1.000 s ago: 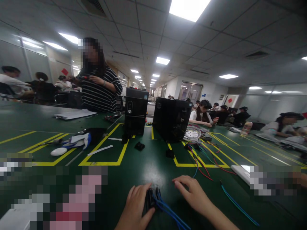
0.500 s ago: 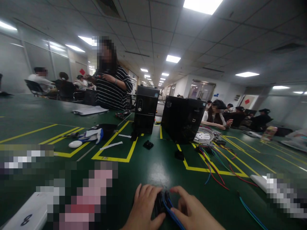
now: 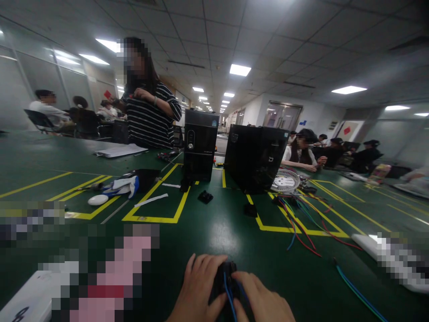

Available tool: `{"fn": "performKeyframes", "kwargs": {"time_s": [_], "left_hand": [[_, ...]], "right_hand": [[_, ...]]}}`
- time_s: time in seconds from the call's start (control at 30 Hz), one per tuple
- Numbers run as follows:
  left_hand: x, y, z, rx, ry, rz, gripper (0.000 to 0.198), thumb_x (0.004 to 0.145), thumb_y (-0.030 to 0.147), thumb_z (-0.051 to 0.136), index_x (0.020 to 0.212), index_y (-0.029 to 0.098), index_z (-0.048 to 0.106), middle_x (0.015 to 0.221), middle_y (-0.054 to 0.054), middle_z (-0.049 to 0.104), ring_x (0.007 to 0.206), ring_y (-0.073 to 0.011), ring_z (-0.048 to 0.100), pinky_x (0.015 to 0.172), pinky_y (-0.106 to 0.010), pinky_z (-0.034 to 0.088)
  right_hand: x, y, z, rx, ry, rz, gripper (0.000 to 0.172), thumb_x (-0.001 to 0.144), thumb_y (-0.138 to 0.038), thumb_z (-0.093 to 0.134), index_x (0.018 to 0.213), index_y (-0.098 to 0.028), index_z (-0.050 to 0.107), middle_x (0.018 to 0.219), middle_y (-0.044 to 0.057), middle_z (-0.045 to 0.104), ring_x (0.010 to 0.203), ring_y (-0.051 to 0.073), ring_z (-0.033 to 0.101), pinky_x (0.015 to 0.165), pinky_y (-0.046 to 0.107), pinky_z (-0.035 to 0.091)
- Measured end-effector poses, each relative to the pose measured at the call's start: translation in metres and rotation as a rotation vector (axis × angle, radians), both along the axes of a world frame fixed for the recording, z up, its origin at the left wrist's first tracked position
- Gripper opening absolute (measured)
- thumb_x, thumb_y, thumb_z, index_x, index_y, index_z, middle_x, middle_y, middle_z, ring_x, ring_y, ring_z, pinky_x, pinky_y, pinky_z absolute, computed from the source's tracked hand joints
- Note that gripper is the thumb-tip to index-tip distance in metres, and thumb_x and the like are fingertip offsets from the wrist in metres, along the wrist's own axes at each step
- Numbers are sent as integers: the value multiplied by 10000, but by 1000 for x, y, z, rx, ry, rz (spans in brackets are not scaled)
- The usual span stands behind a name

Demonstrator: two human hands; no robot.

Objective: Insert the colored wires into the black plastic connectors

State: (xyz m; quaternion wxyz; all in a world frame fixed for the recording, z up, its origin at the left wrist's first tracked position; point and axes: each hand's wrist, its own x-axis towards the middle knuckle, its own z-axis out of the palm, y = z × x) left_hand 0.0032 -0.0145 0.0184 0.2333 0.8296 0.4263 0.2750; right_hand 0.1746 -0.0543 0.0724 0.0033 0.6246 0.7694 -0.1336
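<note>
A small black part (image 3: 229,268) is at the front of the green table, between my two hands. My left hand (image 3: 200,286) is closed around its left side, fingers over the far edge and thumb near. Blue wires (image 3: 228,290) run along the part toward me. On the right side, my right hand (image 3: 263,295) is closed in, its index fingertip against the part and its thumb by the wires. A blue wire passes under the right fingers, which partly hide what they pinch. The part's lower portion is hidden by the hands.
Two black computer-like cases (image 3: 200,147) (image 3: 256,156) stand ahead. Small black pieces (image 3: 205,197), blue-white gloves (image 3: 125,185) and paper strips (image 3: 151,200) lie around. To the right are a white basket (image 3: 285,181) and loose red and blue wires (image 3: 303,235). A person in stripes (image 3: 150,120) stands beyond.
My right hand has moved left, its fingers closing in on the part and the blue wires. My left hand stays on the part. The view has shifted slightly.
</note>
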Motion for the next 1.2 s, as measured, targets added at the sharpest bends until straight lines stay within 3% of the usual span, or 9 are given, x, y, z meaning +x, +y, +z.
{"fn": "performKeyframes", "kwargs": {"time_s": [0.07, 0.17, 0.27, 0.37, 0.53, 0.7, 0.87, 1.03, 1.2], "left_hand": [[-1, 0, -2, 13, 0, -9, 584, 743, 123, 572, 1288, 301, 462, 1270, -42, 579, 1177, -277, 488, 1083, -575, 232], [-2, 1, -4, 4, 16, 4, 576, 753, 150, 588, 1302, 256, 451, 1276, -67, 578, 1189, -298, 482, 1076, -593, 242], [-2, 3, -5, -3, 20, 11, 543, 769, 198, 609, 1290, 214, 459, 1264, -104, 580, 1186, -317, 487, 1067, -610, 250], [-2, 4, -4, 0, 22, 11, 456, 772, 228, 625, 1213, 216, 511, 1225, -100, 592, 1164, -314, 501, 1060, -613, 258], [-1, 3, 1, -11, 19, 21, 406, 765, 233, 633, 1158, 229, 531, 1179, -79, 604, 1133, -300, 517, 1051, -607, 270], [0, 1, 1, 9, 2, 22, 410, 763, 236, 645, 1155, 243, 527, 1175, -72, 606, 1125, -298, 522, 1047, -605, 271], [1, 0, 4, -9, 6, 36, 412, 755, 241, 659, 1147, 247, 533, 1166, -65, 608, 1123, -295, 522, 1053, -596, 265], [3, -1, 10, -48, 14, 46, 410, 735, 197, 657, 1127, 247, 546, 1157, -53, 607, 1123, -284, 514, 1063, -591, 244], [3, -2, 12, -54, 18, 46, 422, 738, 188, 644, 1144, 242, 541, 1175, -54, 600, 1137, -285, 503, 1068, -588, 240]], "right_hand": [[-3, 1, -5, 7, -89, 42, 265, 857, -269, 454, 1014, -247, 666, 1015, 113, 698, 742, 297, 732, 548, 322, 551], [-4, 1, -10, -8, -150, 74, 270, 890, -264, 420, 869, -227, 686, 942, 115, 703, 691, 298, 732, 491, 301, 516], [5, 1, -11, 12, 21, 51, 224, 878, -243, 440, 951, -226, 651, 931, 89, 707, 748, 270, 724, 566, 295, 516], [21, 4, -10, 79, 236, -19, 290, 855, -254, 470, 1119, -222, 584, 812, 45, 701, 721, 231, 691, 608, 294, 489], [35, 11, -11, 147, 462, -93, 258, 861, -351, 492, 781, -211, 694, 605, 11, 621, 570, 182, 585, 529, 261, 404], [24, 8, -13, 202, 546, -70, 334, 893, -351, 440, 780, -176, 701, 603, 11, 608, 554, 153, 548, 530, 239, 393], [24, 7, -10, 134, 393, 69, 270, 867, -298, 495, 726, -182, 694, 612, 10, 633, 550, 145, 556, 517, 227, 366], [40, 10, 1, 99, 270, 51, 199, 865, -250, 526, 784, -241, 707, 695, -5, 694, 634, 167, 628, 573, 236, 394], [42, 11, 3, 217, 308, 39, 239, 919, -253, 461, 826, -248, 681, 782, 0, 709, 741, 183, 661, 657, 257, 434]]}}
